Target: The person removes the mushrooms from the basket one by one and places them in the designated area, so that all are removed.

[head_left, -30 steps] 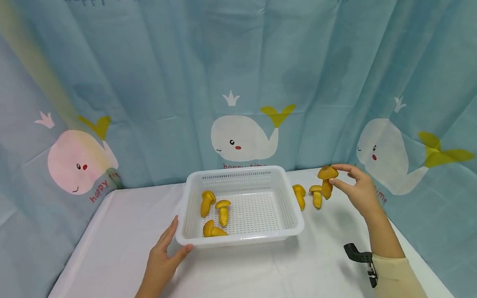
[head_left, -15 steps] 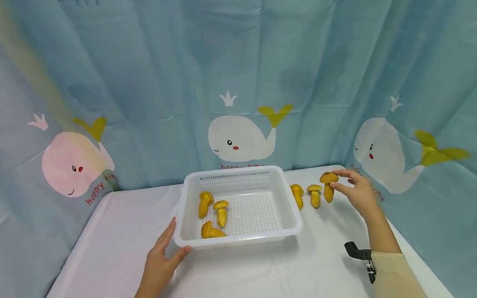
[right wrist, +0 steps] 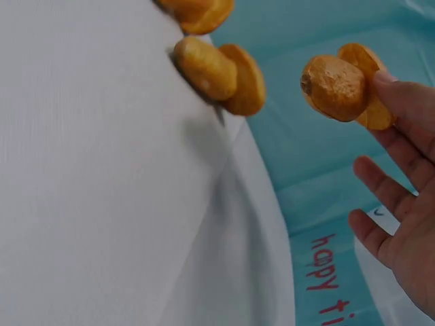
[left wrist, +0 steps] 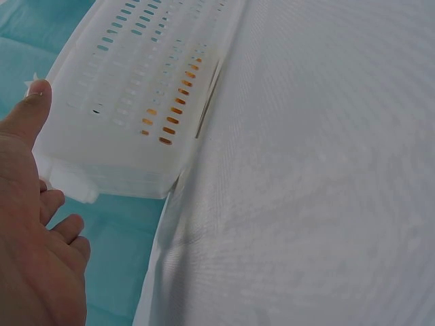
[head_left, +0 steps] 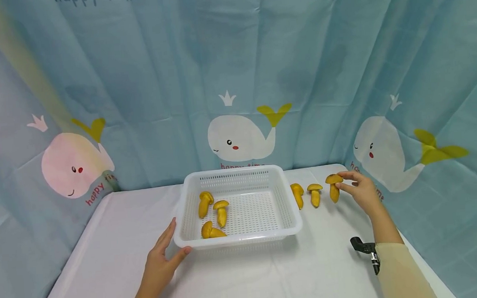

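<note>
In the head view a white perforated basket (head_left: 238, 240) stands mid-table with three yellow mushrooms inside: one (head_left: 205, 204) at the left, one (head_left: 221, 213) beside it, one (head_left: 212, 230) lying near the front. My left hand (head_left: 160, 263) rests against the basket's left front corner, thumb and fingers spread and fairly straight. To the right, my right hand (head_left: 361, 190) pinches a mushroom (head_left: 334, 189) between thumb and fingers, cap up. The right wrist view shows that mushroom (right wrist: 336, 87) apart from the table, other fingers loose. Two more mushrooms, one (head_left: 297, 196) and another (head_left: 315, 195), lie between basket and right hand.
A white cloth (head_left: 246, 280) covers the table. Behind and at both sides hangs a blue curtain (head_left: 158, 104) printed with whales. A black camera mount (head_left: 365, 248) is strapped at the right wrist, by a beige sleeve (head_left: 403, 271).
My right hand has come down and a little to the right with the mushroom in its pinch. The left hand and basket stay in place; the head view has shifted slightly.
</note>
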Demonstrator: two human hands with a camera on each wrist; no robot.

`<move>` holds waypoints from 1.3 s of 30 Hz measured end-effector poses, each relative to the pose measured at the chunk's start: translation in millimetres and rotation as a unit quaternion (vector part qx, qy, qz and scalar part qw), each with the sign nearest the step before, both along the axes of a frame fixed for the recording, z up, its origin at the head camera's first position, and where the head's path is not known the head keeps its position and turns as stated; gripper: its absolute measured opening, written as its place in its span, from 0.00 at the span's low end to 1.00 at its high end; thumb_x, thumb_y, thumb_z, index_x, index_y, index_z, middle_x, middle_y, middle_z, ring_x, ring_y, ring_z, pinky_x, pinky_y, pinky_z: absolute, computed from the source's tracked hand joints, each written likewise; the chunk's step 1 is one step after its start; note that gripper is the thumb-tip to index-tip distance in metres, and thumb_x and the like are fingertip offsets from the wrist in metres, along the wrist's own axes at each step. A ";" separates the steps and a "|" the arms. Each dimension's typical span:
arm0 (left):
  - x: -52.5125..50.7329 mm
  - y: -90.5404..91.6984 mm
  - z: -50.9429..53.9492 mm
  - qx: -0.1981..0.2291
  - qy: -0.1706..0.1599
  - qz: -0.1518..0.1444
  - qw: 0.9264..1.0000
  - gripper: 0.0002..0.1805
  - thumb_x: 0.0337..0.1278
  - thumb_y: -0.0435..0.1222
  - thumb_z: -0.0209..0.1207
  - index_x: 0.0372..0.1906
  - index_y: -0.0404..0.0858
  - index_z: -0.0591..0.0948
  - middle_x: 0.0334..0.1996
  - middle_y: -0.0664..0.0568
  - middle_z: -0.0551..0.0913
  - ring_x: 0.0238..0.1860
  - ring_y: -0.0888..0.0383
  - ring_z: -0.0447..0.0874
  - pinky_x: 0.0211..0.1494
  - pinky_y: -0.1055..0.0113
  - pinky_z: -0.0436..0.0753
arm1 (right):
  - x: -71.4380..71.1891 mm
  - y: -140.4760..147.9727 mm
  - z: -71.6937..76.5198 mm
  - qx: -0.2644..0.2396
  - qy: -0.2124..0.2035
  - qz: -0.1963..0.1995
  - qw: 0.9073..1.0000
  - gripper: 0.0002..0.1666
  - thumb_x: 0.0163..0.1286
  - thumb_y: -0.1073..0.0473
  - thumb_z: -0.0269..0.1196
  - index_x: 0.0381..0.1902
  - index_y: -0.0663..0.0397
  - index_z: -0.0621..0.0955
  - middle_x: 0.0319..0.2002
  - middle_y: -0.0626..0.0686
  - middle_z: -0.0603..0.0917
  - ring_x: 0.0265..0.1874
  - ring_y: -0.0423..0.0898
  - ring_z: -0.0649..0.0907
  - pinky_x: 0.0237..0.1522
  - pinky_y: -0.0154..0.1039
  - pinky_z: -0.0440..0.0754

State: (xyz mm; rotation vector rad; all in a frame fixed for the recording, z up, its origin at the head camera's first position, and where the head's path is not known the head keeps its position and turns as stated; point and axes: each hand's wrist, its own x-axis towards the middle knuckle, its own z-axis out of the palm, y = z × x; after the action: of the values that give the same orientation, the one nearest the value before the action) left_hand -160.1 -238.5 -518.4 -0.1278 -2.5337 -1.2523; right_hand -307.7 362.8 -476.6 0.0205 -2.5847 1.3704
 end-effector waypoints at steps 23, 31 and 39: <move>-0.3 -0.4 -1.4 -0.002 -0.007 0.002 1.000 0.50 0.57 0.49 0.72 0.80 0.66 0.56 0.80 0.62 0.58 0.79 0.49 0.59 0.72 0.44 0.70 | -35.7 24.3 -28.8 0.016 -0.099 0.034 0.994 0.37 0.69 0.41 0.69 0.67 0.58 0.77 0.65 0.66 0.78 0.66 0.63 0.73 0.67 0.62 0.70; -0.1 -0.7 -1.5 0.004 -0.012 -0.001 1.000 0.50 0.58 0.50 0.72 0.80 0.66 0.56 0.80 0.62 0.58 0.79 0.48 0.59 0.72 0.43 0.69 | -39.0 23.0 -30.9 0.014 -0.126 0.037 0.991 0.36 0.71 0.44 0.68 0.68 0.59 0.75 0.66 0.67 0.77 0.66 0.63 0.73 0.70 0.63 0.69; 0.9 0.0 0.1 0.013 -0.013 -0.005 1.000 0.49 0.58 0.50 0.72 0.80 0.65 0.56 0.80 0.63 0.57 0.79 0.47 0.59 0.72 0.42 0.69 | -41.9 23.3 -33.5 0.008 -0.154 0.039 0.987 0.33 0.73 0.48 0.67 0.69 0.60 0.74 0.68 0.67 0.75 0.68 0.64 0.71 0.72 0.66 0.66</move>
State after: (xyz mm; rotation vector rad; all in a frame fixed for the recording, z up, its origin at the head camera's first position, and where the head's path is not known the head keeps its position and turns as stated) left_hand -159.2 -238.5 -518.3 -0.1179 -2.5412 -1.2985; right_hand -349.6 386.2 -510.0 -0.0969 -2.8728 1.4832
